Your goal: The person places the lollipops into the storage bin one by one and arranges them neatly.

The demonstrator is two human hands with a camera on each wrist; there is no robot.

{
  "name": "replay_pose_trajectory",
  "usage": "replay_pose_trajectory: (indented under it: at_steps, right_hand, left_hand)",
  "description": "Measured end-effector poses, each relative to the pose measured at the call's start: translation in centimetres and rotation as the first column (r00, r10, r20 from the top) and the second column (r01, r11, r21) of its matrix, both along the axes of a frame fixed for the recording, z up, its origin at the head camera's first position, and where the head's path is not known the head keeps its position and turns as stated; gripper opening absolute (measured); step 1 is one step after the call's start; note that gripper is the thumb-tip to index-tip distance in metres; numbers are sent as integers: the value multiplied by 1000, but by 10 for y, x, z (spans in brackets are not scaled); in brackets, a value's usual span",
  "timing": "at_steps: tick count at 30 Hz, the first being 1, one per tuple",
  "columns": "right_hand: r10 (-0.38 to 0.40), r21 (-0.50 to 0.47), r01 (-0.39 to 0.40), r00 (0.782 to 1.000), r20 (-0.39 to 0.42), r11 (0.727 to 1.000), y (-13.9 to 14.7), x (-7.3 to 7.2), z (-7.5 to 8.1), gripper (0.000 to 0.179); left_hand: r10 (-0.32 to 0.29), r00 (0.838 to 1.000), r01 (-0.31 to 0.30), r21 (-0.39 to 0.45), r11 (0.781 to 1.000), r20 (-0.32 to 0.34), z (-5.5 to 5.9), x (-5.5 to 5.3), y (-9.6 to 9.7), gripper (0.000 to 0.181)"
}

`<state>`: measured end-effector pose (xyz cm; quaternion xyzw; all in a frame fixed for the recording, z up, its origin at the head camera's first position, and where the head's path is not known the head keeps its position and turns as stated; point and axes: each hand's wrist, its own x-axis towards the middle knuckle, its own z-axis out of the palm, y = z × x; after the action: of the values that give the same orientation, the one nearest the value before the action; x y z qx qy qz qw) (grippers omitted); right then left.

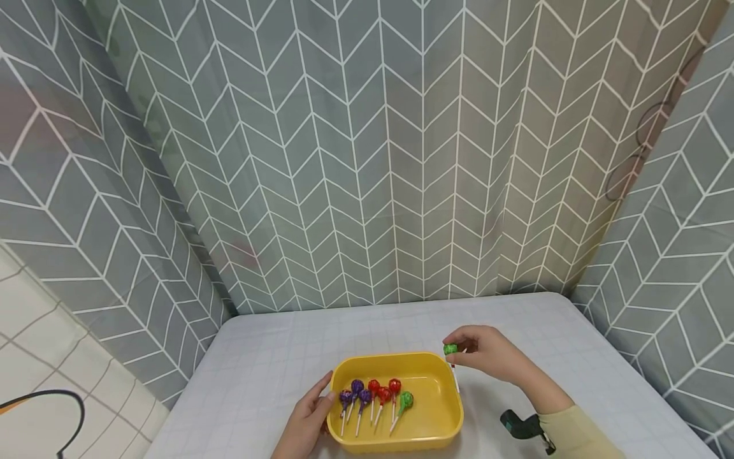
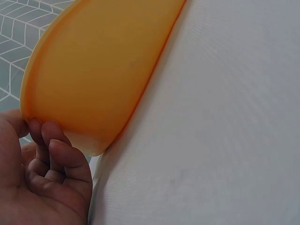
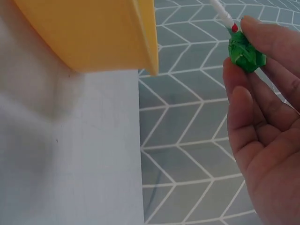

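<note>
A yellow tray (image 1: 395, 442) stands on the table. Purple lollipops (image 1: 357, 386), red lollipops (image 1: 394, 386) and one green lollipop (image 1: 406, 400) lie in its left and middle part, sticks toward the near side. My left hand (image 1: 306, 417) grips the tray's left end, thumb at the rim; in the left wrist view its fingers (image 2: 70, 157) curl against the outer wall. Above the far right corner, my right hand (image 1: 487, 350) pinches another green lollipop (image 3: 246, 52) by its wrapped head. Its white stick (image 3: 221, 11) points down past the tray's right rim.
A white cloth covers the table (image 1: 275, 344). On it, beside the right forearm, lies a black device (image 1: 518, 425). Grey patterned curtains (image 1: 367, 159) hang behind the table and at both sides. A dark cable loop (image 1: 80, 408) shows at the lower left.
</note>
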<state>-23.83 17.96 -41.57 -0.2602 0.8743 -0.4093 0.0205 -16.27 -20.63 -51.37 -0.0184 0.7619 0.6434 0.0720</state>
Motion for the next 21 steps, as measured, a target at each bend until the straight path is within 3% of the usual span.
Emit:
replay_pose_trajectory:
  at_steps: [6,14,21]
  right_hand:
    - [111,-28,-110,993,43,994,-17,1,3,25]
    - [226,80,-228,974,32,970,-40,-4,-4,20]
    - [256,169,-255,966,13,952,-51,-7,-11,20]
  left_hand:
    - [12,1000,-12,-34,999,11,0,0,1,72]
    - [10,1000,-10,-29,1000,8,-1,-1,0,74]
    - [15,1000,-15,-29,999,12,0,0,1,74]
